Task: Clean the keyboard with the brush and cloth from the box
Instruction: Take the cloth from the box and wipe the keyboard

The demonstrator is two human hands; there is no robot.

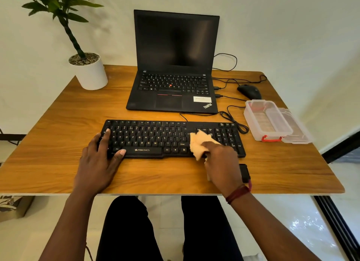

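A black keyboard (155, 138) lies across the middle of the wooden table. My right hand (222, 163) grips a pale orange cloth (198, 142) and presses it on the keys right of centre, near the arrow keys. My left hand (99, 159) rests flat on the keyboard's left end, fingers spread over the keys and thumb at the space bar. A small black object with a pink end, perhaps the brush (245, 172), lies on the table just behind my right wrist, partly hidden. The clear plastic box (253, 122) with red clasps stands open at the right.
The box's clear lid (298, 128) lies beside it. An open black laptop (173, 66) stands behind the keyboard, with cables and a black mouse (249, 91) to its right. A potted plant (89, 72) sits at the back left corner. The table edge (175, 193) is close to me.
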